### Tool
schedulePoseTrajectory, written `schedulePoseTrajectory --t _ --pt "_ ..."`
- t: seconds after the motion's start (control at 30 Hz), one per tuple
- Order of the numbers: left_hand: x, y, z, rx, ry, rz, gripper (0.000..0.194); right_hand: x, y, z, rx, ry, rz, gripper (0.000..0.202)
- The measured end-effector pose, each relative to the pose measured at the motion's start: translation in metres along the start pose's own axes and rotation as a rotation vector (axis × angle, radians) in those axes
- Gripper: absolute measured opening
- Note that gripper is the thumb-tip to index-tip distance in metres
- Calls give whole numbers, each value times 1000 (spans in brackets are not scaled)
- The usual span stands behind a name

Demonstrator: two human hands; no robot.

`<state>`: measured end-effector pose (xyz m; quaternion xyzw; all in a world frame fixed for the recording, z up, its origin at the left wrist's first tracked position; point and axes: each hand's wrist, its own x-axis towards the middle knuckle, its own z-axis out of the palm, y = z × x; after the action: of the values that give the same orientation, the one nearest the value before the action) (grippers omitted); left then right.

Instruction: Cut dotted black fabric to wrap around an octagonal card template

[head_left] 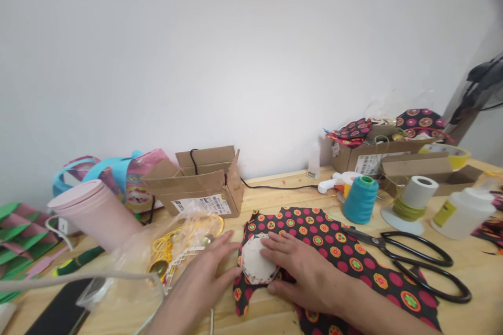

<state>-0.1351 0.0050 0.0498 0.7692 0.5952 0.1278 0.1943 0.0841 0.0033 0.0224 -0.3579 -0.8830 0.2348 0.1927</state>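
Note:
A flat, pale, roughly round piece [254, 260] with a dark-patterned edge lies on black fabric [356, 267] printed with colourful flowers and dots. My right hand [301, 264] rests over the right side of this piece, its fingers stretched out flat and the thumb low at its edge. At the left rim, my left hand [214, 267] has its fingers extended, the tips touching or very near the piece and fabric. Black-handled scissors [380, 242] lie to the right, their blades over the fabric's edge.
Behind the fabric stand a teal thread cone [359, 201], a green thread spool [408, 209] and a white bottle [459, 214]. Cardboard boxes [206, 183] line the wall. Left are a pink cup [98, 214], yellow cord [162, 246] in plastic and a dark phone-like slab [58, 309].

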Motion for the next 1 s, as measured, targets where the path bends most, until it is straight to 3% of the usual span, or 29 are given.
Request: schedulePoseTrajectory --t 0.13,0.27,0.37,0.47,0.57,0.7,0.87,1.0 --pt "-32 4 -4 -189 -8 -43 40 -13 2 -8 -17 -63 11 54" --pt "-58 2 7 -817 -122 -220 38 -28 4 -14 -25 -83 13 55" --pt "-56 10 19 -1263 -60 -376 41 -34 6 -13 -37 -58 -1 53" --pt "-41 21 22 -1563 -127 -437 33 -35 8 -11 -37 -24 -28 53" --pt "-24 27 11 -1434 -209 -455 22 -36 10 -10 -31 -15 -38 54" --pt "-1 25 -1 -1088 -329 -530 26 -38 9 -12 -36 -21 -50 53" --pt "20 26 11 -775 -304 -516 27 -41 4 -17 -51 -28 -37 51" --pt "22 31 23 -659 -248 -458 27 -43 1 -21 -22 10 -39 49"
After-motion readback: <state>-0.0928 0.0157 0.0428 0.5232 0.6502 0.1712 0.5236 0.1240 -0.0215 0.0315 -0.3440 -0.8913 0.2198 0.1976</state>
